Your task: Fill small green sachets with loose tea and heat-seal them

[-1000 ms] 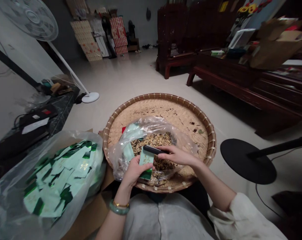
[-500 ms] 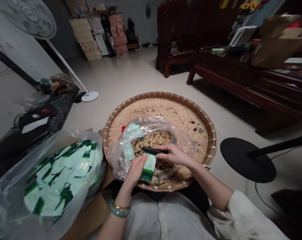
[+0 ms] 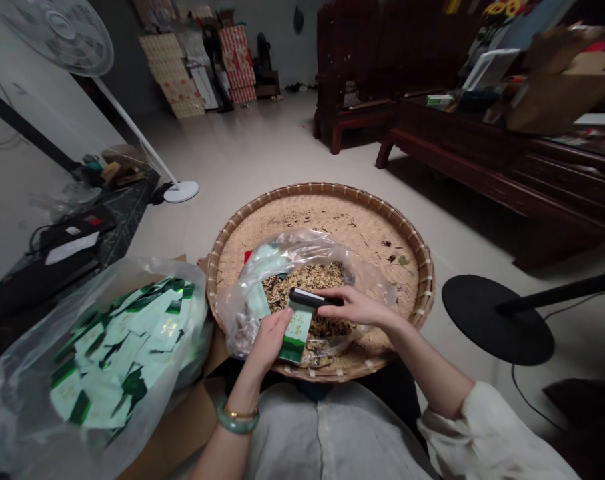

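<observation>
Two-handed in the head view: pinches a green packet (image 3: pixel 297 331) in the left hand (image 3: pixel 271 335) above the near edge of the woven tray (image 3: pixel 339 375), grips a black tool (image 3: pixel 305 301) in the right hand (image 3: pixel 357 307) across the packet's upper end, newly tilted to bare a pale strip (image 3: pixel 309 295), apparently working that end

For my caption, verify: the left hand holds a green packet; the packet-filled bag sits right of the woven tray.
Wrong side: the head view shows the packet-filled bag left of the woven tray; the left hand holds a green packet.
</observation>
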`<action>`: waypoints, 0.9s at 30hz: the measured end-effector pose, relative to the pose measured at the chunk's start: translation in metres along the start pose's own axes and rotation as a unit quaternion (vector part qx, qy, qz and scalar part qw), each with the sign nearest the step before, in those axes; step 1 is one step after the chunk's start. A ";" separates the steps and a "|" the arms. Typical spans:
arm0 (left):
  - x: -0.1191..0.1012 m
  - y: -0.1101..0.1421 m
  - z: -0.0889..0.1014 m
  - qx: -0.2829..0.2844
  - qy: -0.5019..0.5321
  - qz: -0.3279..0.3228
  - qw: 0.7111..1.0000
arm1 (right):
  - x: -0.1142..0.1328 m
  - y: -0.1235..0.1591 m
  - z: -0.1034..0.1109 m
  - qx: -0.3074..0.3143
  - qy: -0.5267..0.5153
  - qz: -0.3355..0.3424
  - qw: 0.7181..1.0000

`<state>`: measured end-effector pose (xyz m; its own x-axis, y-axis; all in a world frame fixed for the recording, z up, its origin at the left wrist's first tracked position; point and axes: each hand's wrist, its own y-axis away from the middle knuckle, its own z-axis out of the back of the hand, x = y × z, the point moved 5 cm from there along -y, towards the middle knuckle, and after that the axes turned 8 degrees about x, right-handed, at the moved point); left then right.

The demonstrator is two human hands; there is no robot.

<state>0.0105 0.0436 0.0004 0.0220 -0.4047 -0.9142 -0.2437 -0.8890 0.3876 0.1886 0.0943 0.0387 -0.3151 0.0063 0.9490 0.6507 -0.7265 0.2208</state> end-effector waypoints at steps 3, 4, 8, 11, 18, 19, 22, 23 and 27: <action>0.000 -0.001 -0.001 0.008 -0.022 -0.010 1.000 | 0.003 -0.003 -0.008 0.010 0.021 0.014 1.000; -0.001 -0.001 -0.001 0.009 -0.026 -0.011 1.000 | 0.002 -0.005 -0.010 0.007 0.024 0.012 1.000; -0.001 -0.003 0.002 0.003 -0.036 -0.014 0.999 | 0.000 -0.007 -0.011 0.010 0.021 0.014 1.000; 0.001 -0.003 0.004 0.001 -0.043 -0.016 0.999 | -0.004 -0.006 -0.006 0.024 -0.001 -0.010 1.000; 0.003 -0.003 0.002 0.000 -0.061 -0.026 0.998 | -0.004 -0.009 -0.008 0.023 0.015 0.000 1.000; 0.002 -0.003 0.002 0.000 -0.064 -0.029 0.998 | -0.003 -0.010 -0.010 0.022 0.019 0.007 1.000; -0.001 -0.004 0.003 -0.002 -0.068 -0.033 0.997 | -0.003 -0.011 -0.011 0.023 0.021 0.008 0.999; -0.001 -0.004 0.004 -0.004 -0.067 -0.033 0.997 | -0.005 -0.012 -0.009 0.020 0.021 -0.004 1.000; 0.000 -0.002 0.010 -0.021 -0.051 -0.033 0.998 | -0.022 -0.010 0.014 -0.069 0.076 -0.058 0.993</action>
<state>0.0017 0.0475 -0.0012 -0.0622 -0.3225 -0.9445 -0.2038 -0.9223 0.3284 0.1983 0.1111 0.0183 -0.4906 -0.0009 0.8714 0.5063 -0.8141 0.2843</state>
